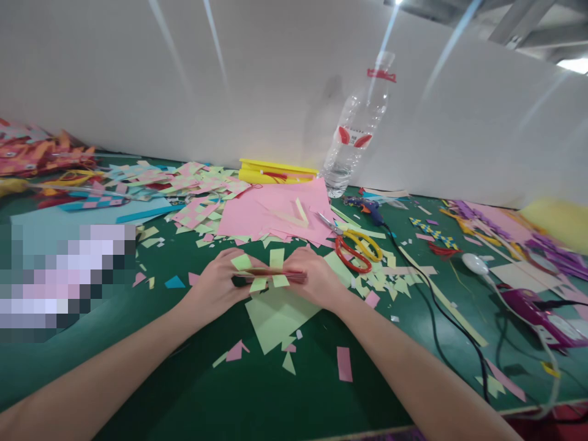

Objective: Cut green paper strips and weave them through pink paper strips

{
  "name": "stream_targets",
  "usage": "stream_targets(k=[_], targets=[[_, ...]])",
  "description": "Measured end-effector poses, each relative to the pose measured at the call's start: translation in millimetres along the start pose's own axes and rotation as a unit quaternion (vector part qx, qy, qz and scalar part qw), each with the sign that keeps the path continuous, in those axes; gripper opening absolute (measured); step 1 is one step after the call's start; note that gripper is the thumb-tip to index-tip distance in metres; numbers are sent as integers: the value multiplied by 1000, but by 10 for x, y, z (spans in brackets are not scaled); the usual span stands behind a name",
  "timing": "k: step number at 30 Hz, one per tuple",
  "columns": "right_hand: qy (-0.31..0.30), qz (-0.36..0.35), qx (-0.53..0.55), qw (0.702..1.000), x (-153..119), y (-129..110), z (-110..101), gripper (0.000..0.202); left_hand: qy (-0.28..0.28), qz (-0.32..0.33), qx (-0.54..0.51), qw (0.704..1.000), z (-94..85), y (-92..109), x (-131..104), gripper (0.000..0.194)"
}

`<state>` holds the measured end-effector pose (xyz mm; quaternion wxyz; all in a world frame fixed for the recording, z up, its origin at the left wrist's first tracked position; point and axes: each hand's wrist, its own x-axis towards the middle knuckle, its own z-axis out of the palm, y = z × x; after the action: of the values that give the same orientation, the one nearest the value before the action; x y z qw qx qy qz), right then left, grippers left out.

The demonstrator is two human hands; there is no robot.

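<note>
Between my two hands is a pink and pale green woven paper piece (275, 274), seen nearly edge-on with green strip ends sticking out. My left hand (223, 275) grips its left end, fingers closed. At the other end my right hand (312, 272) is closed on the same piece. Beneath it lies a pale green paper sheet (271, 324) on the green table. Scissors (351, 242) with red and yellow handles rest just beyond my right hand. Behind the hands is a stack of pink paper (271, 211) with a folded pale strip on top.
A tall clear bottle (351, 135) stands against the white partition. A blue glue gun (367, 208) trails a black cord rightward. Green and pink scraps (390, 282) litter the table. Woven paper pieces (184, 184) pile up at back left. A magenta device (542, 312) sits right.
</note>
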<state>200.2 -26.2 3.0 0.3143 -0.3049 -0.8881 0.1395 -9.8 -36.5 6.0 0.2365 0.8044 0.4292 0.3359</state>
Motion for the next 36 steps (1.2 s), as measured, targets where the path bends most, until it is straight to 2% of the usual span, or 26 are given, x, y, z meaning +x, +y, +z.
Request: stream_targets(k=[3,7,9,12,13,16,18,20,30,36], targets=[[-10,6,-31,999,-1,-30,23,20,15,17,-36,999,-6,33,-30,20],[-34,7,-55,998,4,-51,66,23,30,47,-91,994,-11,87,-56,11],[-47,11,-61,997,9,-66,71,24,31,41,-104,993,-8,109,-58,9],[-32,10,-32,999,10,-104,50,17,66,-16,-108,992,-1,116,-63,11],[-12,15,-18,1000,8,-119,39,14,80,-42,-109,990,1,114,-67,13],[63,37,20,997,3,-151,15,24,115,-115,-114,980,-1,108,-79,22],[90,37,37,995,0,-154,12,17,129,-144,-129,973,-6,115,-83,26],[91,31,42,995,1,-143,17,14,133,-156,-140,969,-10,128,-80,25],[65,31,-13,997,-19,-78,27,19,103,-146,-67,982,-41,110,-81,27],[50,32,-14,998,-10,-88,7,17,129,-135,-69,980,-32,111,-89,25]])
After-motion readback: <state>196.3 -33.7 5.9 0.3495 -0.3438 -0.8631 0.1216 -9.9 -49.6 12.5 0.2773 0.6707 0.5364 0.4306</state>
